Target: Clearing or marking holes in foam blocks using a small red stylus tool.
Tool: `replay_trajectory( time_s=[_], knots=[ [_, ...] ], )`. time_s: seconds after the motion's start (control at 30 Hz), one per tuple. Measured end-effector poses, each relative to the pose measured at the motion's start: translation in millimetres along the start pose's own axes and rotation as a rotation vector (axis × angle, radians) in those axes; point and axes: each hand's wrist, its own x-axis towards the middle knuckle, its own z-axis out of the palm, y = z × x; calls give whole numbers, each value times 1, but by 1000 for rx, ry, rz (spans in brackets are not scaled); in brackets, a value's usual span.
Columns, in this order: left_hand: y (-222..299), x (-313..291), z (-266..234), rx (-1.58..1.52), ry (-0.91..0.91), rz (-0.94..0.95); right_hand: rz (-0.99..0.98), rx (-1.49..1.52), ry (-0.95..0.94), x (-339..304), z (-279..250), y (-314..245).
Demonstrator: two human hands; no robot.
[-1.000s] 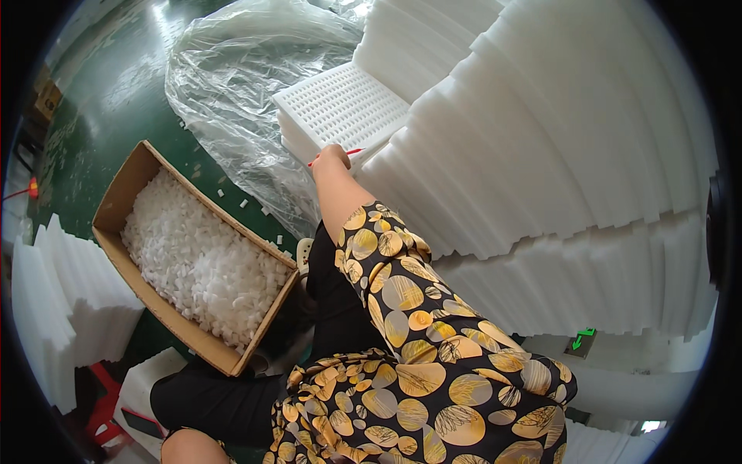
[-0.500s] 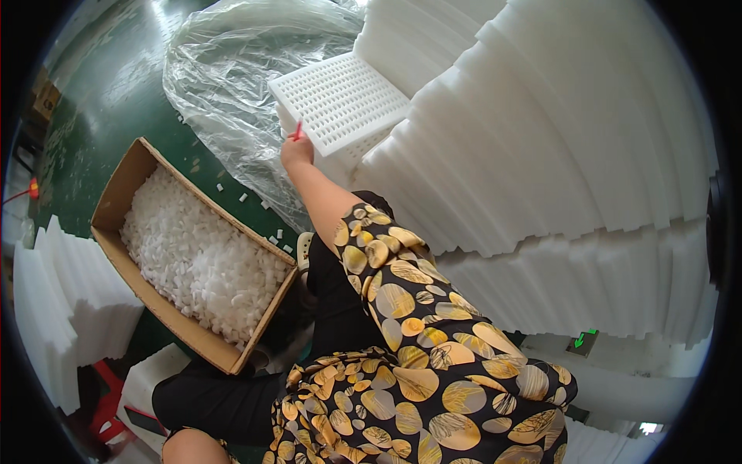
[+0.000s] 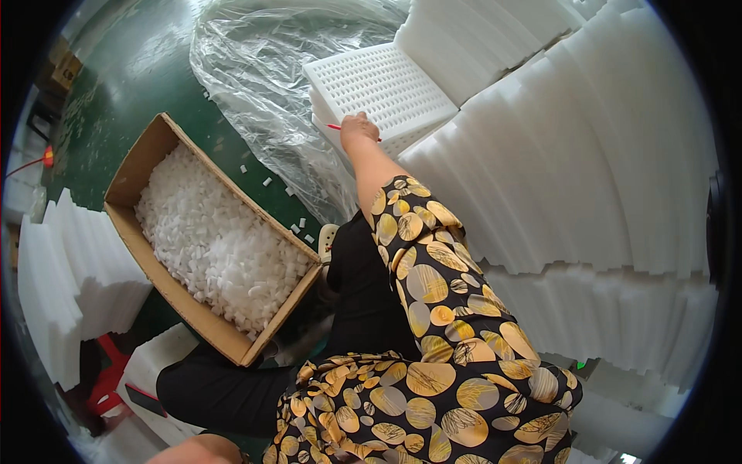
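Observation:
My right hand [image 3: 359,130] is closed around a thin red pen-like stick [image 3: 334,126], whose ends stick out on both sides of the fingers. It rests at the near edge of a white foam sheet [image 3: 384,87] punched with rows of small holes. That sheet lies on top of a stack of similar white foam. Of my left arm, only a bare part [image 3: 202,451] shows at the lower edge; the left hand is out of sight.
A long cardboard box [image 3: 193,329] full of small white foam pieces stands at the left. Stacked white foam sheets [image 3: 572,162] fill the right, and more foam [image 3: 50,294] stands far left. Clear plastic film [image 3: 263,85] and loose foam bits lie on the green floor [image 3: 139,69].
My right hand has moved right along the near edge of the perforated sheet. The red stick has turned from upright to nearly flat. The whole view has shifted a little.

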Motion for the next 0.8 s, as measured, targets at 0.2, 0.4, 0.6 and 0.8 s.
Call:
replay_trajectory(
  time_s=[0.2, 0.4, 0.6, 0.8],
  knots=[
    [-15, -74, -54, 880, -407, -405, 73, -121, 56, -4, 2, 33],
    [-21, -102, -52, 303, -532, -644, -79, -191, -59, 10, -4, 50],
    [-43, -145, -121, 502, -830, -717, 9, -194, -125, 13, -1, 68],
    [-62, -179, -156, 666, -906, -760, -93, -242, 53, 2, 18, 67]
  ],
)
